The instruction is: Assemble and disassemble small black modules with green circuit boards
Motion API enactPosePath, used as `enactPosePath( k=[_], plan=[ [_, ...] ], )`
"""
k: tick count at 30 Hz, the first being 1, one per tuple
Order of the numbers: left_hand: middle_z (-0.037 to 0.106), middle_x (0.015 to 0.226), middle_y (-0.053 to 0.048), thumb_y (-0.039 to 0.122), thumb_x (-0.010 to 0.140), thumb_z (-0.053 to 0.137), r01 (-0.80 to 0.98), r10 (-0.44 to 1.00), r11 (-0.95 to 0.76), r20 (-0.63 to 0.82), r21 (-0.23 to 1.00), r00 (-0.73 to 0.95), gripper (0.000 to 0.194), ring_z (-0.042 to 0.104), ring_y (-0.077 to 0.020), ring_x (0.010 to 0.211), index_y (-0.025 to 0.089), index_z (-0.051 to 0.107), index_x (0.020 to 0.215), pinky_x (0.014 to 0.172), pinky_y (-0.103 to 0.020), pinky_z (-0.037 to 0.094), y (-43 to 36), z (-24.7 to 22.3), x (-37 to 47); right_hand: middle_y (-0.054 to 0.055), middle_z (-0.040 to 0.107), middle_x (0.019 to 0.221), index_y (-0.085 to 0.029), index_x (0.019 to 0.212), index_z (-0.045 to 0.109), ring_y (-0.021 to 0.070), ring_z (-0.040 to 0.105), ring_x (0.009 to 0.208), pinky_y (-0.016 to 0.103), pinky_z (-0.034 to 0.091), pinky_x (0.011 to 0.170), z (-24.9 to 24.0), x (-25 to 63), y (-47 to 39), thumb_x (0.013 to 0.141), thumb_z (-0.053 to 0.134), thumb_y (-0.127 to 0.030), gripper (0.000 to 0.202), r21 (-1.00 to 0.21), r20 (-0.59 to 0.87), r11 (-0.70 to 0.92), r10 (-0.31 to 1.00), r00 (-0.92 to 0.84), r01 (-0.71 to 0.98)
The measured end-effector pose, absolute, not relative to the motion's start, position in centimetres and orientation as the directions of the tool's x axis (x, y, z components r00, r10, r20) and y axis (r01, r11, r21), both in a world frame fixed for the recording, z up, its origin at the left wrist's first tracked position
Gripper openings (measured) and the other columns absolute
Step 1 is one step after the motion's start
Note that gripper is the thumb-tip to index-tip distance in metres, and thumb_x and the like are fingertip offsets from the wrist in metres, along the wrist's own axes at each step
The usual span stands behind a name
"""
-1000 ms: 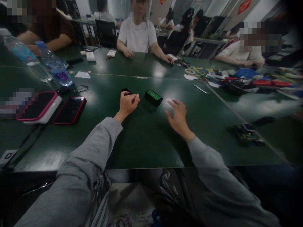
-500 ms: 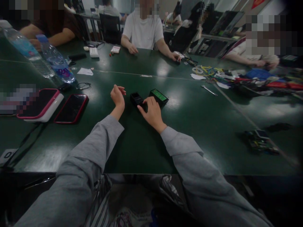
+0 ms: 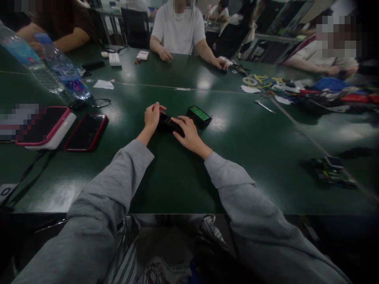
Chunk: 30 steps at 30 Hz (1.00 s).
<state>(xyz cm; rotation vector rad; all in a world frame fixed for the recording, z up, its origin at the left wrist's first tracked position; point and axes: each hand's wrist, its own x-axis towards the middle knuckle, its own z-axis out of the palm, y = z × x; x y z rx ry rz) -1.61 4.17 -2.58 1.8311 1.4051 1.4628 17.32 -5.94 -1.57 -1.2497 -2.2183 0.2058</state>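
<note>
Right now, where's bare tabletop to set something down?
Bare: between left sleeve and right sleeve, near side of the black device; also between right sleeve and circuit board. Crowded: around the right hand, beside the green-topped box; left, bottles and phone; far right, cable heap.

White tag (image 3: 7, 191) at left edge of tabletop (image 3: 166, 169): single black character, "0" or letter "O". Purple lettering on the blue-capped bottle (image 3: 63, 71), too blurred to read. Small pale marks on green-faced black box (image 3: 199, 114), illegible. Print on lap cloth (image 3: 166, 265) likewise unreadable.
</note>
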Motion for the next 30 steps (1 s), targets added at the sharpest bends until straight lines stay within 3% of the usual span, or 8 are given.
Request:
enactPosePath(
  k=[3,7,11,15,18,22,26,30],
  plan=[
    [0.067,0.068,-0.005,0.057,0.104,0.036,0.353,0.911,-0.327,0.392,0.876,-0.128,0.054,0.065,-0.0164,0.065,0.022,0.064,0.074,0.067,-0.031,0.051,4.4,-2.7,-1.7,0.012,0.037,0.151,-0.034,0.147,0.051,0.0389,0.038,0.14,0.067,0.044,0.107,-1.8,17.7,-5.8,0.095,0.052,-0.025,0.052,-0.365,0.465,0.447,0.848,-0.256,0.817],
    [0.057,0.056,-0.002,0.049,0.104,0.042,0.331,0.943,-0.323,0.331,0.886,0.034,0.052,0.057,-0.0154,0.054,0.022,0.055,0.062,0.061,-0.031,0.047,4.1,-2.6,-1.5,0.013,0.051,0.131,-0.03,0.14,0.057,0.0332,0.052,0.125,0.062,0.05,0.103,-2.0,18.0,-5.5,0.101,0.04,-0.025,0.043,-0.422,0.496,0.378,0.857,-0.14,0.824],
    [0.058,0.057,-0.001,0.044,0.098,0.052,0.536,0.89,-0.453,0.389,0.712,0.236,0.047,0.055,-0.0174,0.06,0.021,0.056,0.057,0.065,-0.032,0.043,3.0,-2.4,-0.9,0.011,0.061,0.119,-0.026,0.141,0.055,0.0276,0.061,0.116,0.052,0.052,0.105,-1.9,17.9,-5.3,0.107,0.03,-0.042,0.045,-0.498,0.469,0.421,0.866,-0.173,0.758],
    [0.069,0.07,-0.005,0.045,0.101,0.044,0.639,0.84,-0.53,0.45,0.558,0.304,0.046,0.059,-0.0197,0.067,0.021,0.067,0.068,0.069,-0.032,0.042,1.8,-2.0,-0.4,0.013,0.063,0.128,-0.023,0.14,0.056,0.0286,0.06,0.121,0.052,0.05,0.109,-1.9,17.6,-5.4,0.105,0.033,-0.062,0.058,-0.558,0.47,0.411,0.872,-0.134,0.721],
    [0.072,0.077,-0.007,0.049,0.105,0.035,0.681,0.832,-0.541,0.434,0.493,0.346,0.054,0.063,-0.0212,0.07,0.021,0.069,0.074,0.07,-0.033,0.043,1.3,-1.6,-0.2,0.016,0.063,0.127,-0.017,0.141,0.057,0.0291,0.061,0.12,0.05,0.049,0.11,-1.8,17.4,-5.4,0.1,0.039,-0.068,0.067,-0.595,0.449,0.386,0.887,-0.107,0.705],
    [0.07,0.075,-0.007,0.055,0.107,0.026,0.718,0.862,-0.495,0.377,0.489,0.338,0.065,0.064,-0.0193,0.069,0.02,0.068,0.072,0.07,-0.031,0.044,0.8,-1.0,-0.1,0.017,0.062,0.135,-0.016,0.144,0.054,0.0322,0.059,0.128,0.053,0.047,0.113,-1.4,17.1,-5.8,0.096,0.051,-0.063,0.067,-0.596,0.4,0.346,0.91,-0.106,0.724],
    [0.066,0.066,-0.005,0.058,0.108,0.017,0.736,0.893,-0.437,0.349,0.518,0.285,0.075,0.062,-0.0161,0.065,0.02,0.066,0.065,0.071,-0.029,0.044,0.7,-0.6,-0.1,0.017,0.059,0.142,-0.017,0.148,0.051,0.0346,0.056,0.132,0.056,0.047,0.112,-0.4,16.5,-6.9,0.097,0.05,-0.048,0.06,-0.583,0.342,0.31,0.932,-0.119,0.751],
    [0.064,0.062,-0.004,0.058,0.108,0.018,0.712,0.889,-0.438,0.381,0.548,0.254,0.077,0.062,-0.0158,0.064,0.02,0.065,0.06,0.071,-0.028,0.046,0.8,-0.6,-0.1,0.022,0.057,0.142,-0.01,0.153,0.043,0.0405,0.058,0.129,0.06,0.05,0.107,0.4,15.5,-8.1,0.095,0.054,-0.048,0.07,-0.504,0.281,0.287,0.946,-0.16,0.814]
  ],
)
